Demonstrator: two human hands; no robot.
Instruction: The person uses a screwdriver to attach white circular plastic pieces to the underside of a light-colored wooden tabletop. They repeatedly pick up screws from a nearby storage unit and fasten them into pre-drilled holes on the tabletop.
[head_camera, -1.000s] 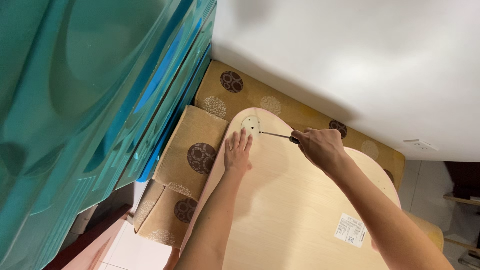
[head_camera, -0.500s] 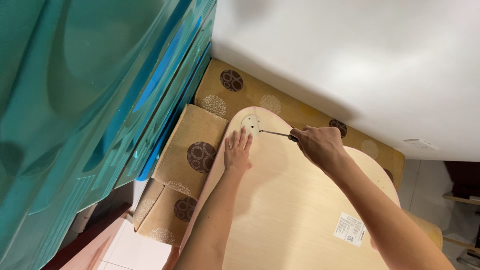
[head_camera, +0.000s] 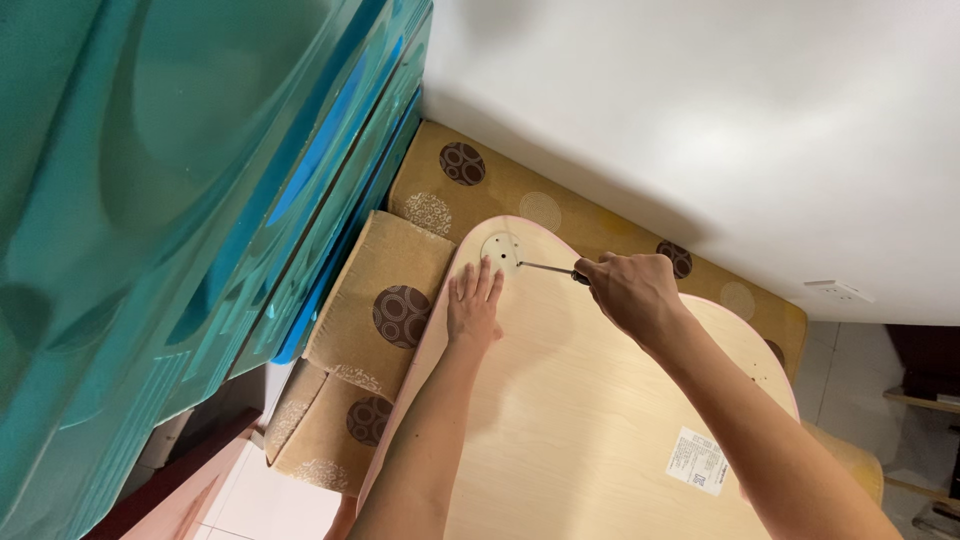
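A pale wooden board (head_camera: 590, 420) with rounded corners and a pink edge lies across brown cushions. Near its far corner sits a round pale plate (head_camera: 500, 249) with small holes. My left hand (head_camera: 474, 303) rests flat on the board just below that plate, fingers spread. My right hand (head_camera: 628, 291) is closed around the handle of a screwdriver (head_camera: 548, 268), whose thin shaft points left with its tip at the plate's edge. A white paper label (head_camera: 697, 461) is stuck on the board at lower right.
A teal plastic drawer cabinet (head_camera: 170, 200) fills the left side. Brown cushions with dark and pale circles (head_camera: 400, 300) lie under and beside the board, along a white wall (head_camera: 700, 120). A wall socket (head_camera: 838, 291) shows at right, with tiled floor (head_camera: 290, 500) below.
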